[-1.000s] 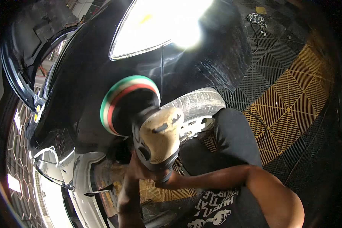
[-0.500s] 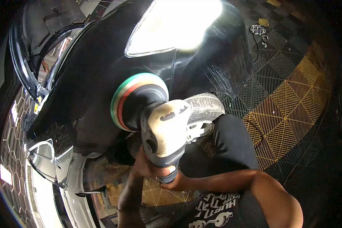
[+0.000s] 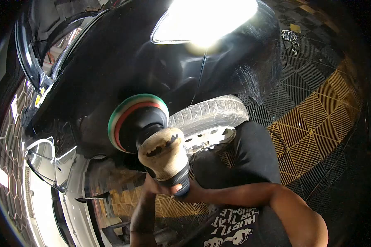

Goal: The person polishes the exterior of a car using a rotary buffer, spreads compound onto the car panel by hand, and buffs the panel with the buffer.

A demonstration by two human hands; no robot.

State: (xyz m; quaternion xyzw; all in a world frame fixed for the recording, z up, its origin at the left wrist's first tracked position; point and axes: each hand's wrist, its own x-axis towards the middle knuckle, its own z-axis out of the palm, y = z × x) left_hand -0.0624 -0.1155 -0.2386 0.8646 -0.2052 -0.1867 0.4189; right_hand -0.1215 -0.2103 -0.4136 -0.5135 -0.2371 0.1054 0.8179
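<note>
A polisher (image 3: pixel 163 154) with a worn cream-and-black body hangs in the middle of the view, its round green, white and red pad (image 3: pixel 118 119) against the glossy black car panel (image 3: pixel 95 90). My left hand (image 3: pixel 157 186) wraps round the lower left of the polisher's body, with a thumb showing across it. Beside it, my right hand (image 3: pixel 191 193) is closed round the end of the handle. Part of the pad is hidden behind the black backing plate, and most fingers of both hands are out of sight.
Right of the polisher is a dusty tire (image 3: pixel 214 111), close to my bent knee (image 3: pixel 255 152). A bright headlight (image 3: pixel 206 20) glares above. A side mirror (image 3: pixel 41 158) stands at the left. Black and yellow grid tiles (image 3: pixel 311 131) cover the floor, with a black-and-white object (image 3: pixel 290 38) on them.
Against the panel, the polisher has moved down and left, away from the headlight and panel seam. The view has shifted, so the headlight sits further right. Both hands keep their hold.
</note>
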